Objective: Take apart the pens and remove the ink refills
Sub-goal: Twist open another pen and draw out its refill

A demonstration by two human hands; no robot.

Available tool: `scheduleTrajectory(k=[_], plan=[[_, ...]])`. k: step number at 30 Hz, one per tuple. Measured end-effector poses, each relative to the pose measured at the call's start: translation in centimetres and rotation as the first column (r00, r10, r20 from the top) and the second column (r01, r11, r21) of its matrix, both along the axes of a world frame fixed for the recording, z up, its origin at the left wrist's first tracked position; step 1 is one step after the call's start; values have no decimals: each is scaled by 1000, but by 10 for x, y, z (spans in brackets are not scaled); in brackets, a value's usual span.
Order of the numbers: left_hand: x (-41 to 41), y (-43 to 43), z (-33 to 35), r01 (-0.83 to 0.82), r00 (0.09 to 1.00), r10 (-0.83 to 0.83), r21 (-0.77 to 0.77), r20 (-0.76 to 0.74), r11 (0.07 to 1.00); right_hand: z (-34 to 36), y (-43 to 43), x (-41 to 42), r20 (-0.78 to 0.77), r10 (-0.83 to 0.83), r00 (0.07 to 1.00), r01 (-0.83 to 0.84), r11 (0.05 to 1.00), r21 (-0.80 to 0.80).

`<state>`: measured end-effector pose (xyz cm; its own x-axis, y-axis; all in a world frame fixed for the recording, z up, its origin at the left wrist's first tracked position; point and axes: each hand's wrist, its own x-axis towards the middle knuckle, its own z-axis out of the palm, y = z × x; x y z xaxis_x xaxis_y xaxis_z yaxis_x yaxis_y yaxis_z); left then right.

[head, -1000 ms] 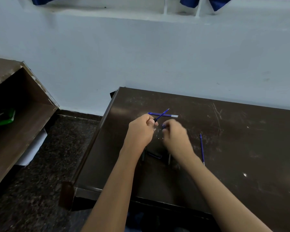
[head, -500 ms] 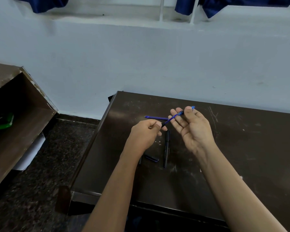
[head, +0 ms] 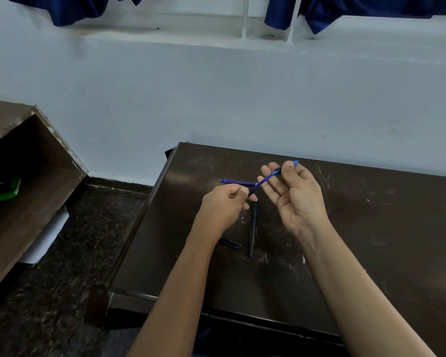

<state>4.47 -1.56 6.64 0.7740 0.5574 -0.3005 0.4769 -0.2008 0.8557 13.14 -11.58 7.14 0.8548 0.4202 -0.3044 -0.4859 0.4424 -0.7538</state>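
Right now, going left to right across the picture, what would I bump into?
Green packet → left hand → black pen on the desk → right hand. Both hands pinch a blue pen.

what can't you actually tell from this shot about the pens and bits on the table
Head view only.
- blue pen: its dark end sits inside the left hand fingers; loosened or not, unclear.
- loose refill: right end hidden behind the right hand fingers.
- pale sliver: too small, partly behind the right forearm.
- green item on the shelf: dim, unidentifiable.
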Motion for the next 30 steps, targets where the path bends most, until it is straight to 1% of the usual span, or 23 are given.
scheduleTrajectory(k=[3,5,9,14,18,21,25,30], plan=[[0,0,-2,35,999,-35,-21,5,999,2,-1,-3,68,25,997,-18,995,-101],[-1,1,-4,50,999,-49,-30,10,998,3,-2,-4,78,30,996,-19,991,-132],[-1,0,-2,60,997,-55,-93,55,994,2,-1,-10,61,64,996,-55,988,-145],[1,-6,1,54,998,-51,-126,30,991,2,7,-18,14,36,999,-34,989,-145],[3,-7,-2,32,999,-30,-193,13,981,2,9,-19,28,15,1000,-11,988,-154],[5,-6,-5,36,999,-33,-154,24,987,-4,10,-22,62,26,998,-14,983,-183],[5,-3,-5,33,999,-31,-35,44,999,-11,11,-22,117,30,993,-2,972,-236],[2,1,-11,27,995,-30,36,98,999,-14,11,-17,140,33,990,4,965,-260]])
